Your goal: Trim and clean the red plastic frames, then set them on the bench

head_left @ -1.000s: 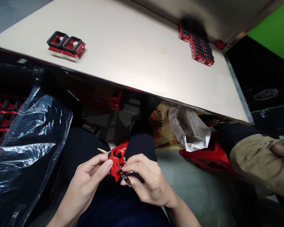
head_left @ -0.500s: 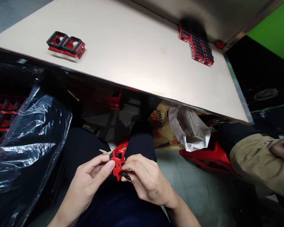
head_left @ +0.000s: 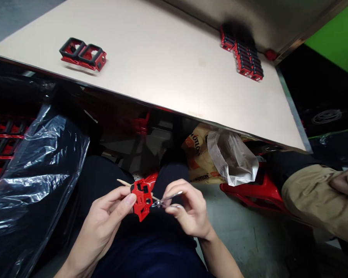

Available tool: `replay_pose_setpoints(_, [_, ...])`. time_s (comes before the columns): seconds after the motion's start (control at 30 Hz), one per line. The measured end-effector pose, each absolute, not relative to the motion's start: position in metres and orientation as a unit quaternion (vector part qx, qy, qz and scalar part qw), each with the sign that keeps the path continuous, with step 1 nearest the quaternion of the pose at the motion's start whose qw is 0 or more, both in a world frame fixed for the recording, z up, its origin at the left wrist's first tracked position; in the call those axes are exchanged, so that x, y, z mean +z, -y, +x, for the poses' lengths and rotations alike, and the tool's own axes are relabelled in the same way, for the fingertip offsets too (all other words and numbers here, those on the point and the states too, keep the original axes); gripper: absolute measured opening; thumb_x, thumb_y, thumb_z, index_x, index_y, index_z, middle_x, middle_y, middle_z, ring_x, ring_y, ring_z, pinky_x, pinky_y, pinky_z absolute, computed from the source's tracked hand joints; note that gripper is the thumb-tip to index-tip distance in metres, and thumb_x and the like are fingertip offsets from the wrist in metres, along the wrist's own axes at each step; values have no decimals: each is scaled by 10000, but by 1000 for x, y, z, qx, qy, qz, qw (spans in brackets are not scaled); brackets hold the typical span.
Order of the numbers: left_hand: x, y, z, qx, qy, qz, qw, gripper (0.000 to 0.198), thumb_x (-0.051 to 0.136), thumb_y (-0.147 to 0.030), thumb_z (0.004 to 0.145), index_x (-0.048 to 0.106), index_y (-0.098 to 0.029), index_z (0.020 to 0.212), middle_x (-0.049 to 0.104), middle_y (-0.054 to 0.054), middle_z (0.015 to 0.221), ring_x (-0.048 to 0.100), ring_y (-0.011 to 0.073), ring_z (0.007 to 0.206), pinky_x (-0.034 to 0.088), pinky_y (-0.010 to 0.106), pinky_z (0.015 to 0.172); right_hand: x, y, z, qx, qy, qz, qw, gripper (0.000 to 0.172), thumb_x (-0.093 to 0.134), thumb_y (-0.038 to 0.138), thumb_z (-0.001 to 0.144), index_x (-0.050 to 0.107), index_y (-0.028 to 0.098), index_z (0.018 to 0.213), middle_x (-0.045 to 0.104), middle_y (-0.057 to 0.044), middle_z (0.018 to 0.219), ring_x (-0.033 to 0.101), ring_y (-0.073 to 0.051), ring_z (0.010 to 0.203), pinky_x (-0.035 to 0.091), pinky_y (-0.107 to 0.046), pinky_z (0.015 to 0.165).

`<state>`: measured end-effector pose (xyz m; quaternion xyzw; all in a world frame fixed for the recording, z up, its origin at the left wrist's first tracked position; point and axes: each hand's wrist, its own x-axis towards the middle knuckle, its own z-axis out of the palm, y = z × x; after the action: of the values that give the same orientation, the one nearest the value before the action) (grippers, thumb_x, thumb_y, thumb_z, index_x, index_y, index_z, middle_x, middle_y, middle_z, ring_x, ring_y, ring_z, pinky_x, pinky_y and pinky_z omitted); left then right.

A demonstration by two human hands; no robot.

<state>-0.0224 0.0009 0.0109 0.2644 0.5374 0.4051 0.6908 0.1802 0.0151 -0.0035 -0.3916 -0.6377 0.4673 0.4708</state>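
My left hand point(head_left: 111, 212) pinches a red plastic frame part point(head_left: 142, 197) with square openings, held above my lap. A pointed wooden stick point(head_left: 123, 182) runs behind this part, its other end showing at the right side; whether my left fingers also hold it is partly hidden. In my right hand point(head_left: 190, 210) are small silver clippers point(head_left: 162, 201), their two handles spread between thumb and fingers. The clippers' tip is at the right edge of the red part; I cannot tell whether they touch.
Two red-and-black frames point(head_left: 82, 54) sit at the table's left, and several more stand in rows point(head_left: 245, 58) at the back right. Black plastic sheeting point(head_left: 46, 166) is on my left. A white bag point(head_left: 232, 158) rests by a red stool point(head_left: 255, 193), near another person's arm point(head_left: 316, 197).
My right hand has opened out and shifted slightly right and up, so the clippers show more clearly with handles spread. The red part has tilted and moved slightly left.
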Motion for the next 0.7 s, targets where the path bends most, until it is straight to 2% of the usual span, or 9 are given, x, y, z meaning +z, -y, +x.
replay_pose_setpoints(0.1, [17,-1,-20,418,-545,235,688,99,843,-317,779,823,-228,818,787,19,798,724,230,767,578,260,694,-9,-18,185,585,489,-385,520,354,715,529,899,586,200,916,667,-49,845,675,-171,688,592,-314,653])
replay_pose_setpoints(0.23, [19,0,-16,439,-548,209,680,220,845,-423,788,804,-208,809,763,12,757,707,204,698,561,243,640,-15,-21,188,685,360,-361,520,362,729,509,883,512,219,903,671,0,786,674,-143,599,584,-298,634])
replay_pose_setpoints(0.4, [20,0,-15,441,-550,199,681,244,873,-432,750,801,-202,783,778,37,819,727,258,844,564,239,631,-19,-16,182,710,339,-376,490,346,746,472,898,555,190,839,720,-26,768,653,-117,581,549,-246,583])
replay_pose_setpoints(0.43, [20,0,-15,441,-549,199,681,241,869,-431,754,800,-202,784,784,40,844,726,253,837,560,238,627,-21,-12,178,720,334,-375,479,363,744,487,902,558,185,827,717,-22,739,609,-94,524,517,-216,531])
replay_pose_setpoints(0.5, [20,0,-14,442,-547,197,683,211,860,-407,764,798,-206,789,795,41,880,727,246,831,551,235,624,-27,-1,169,780,281,-350,435,397,732,534,904,540,192,840,639,46,585,408,-37,357,381,-153,388])
replay_pose_setpoints(0.57, [19,1,-13,441,-543,193,688,177,851,-381,774,798,-213,798,802,40,895,733,251,870,548,223,634,-35,13,160,865,192,-293,359,413,741,551,894,517,205,867,456,142,452,198,-9,295,242,-120,315])
replay_pose_setpoints(0.63, [16,2,-14,441,-540,191,691,166,844,-370,783,800,-212,801,805,41,911,736,264,925,558,216,661,-42,26,155,917,129,-255,278,433,781,543,861,513,204,858,378,163,440,157,-6,303,175,-114,303])
replay_pose_setpoints(0.7, [12,3,-16,438,-538,199,692,181,839,-376,798,805,-202,829,806,51,939,737,270,944,577,222,688,-45,34,155,922,98,-268,260,438,811,518,840,512,199,832,378,156,461,159,-1,322,141,-118,316])
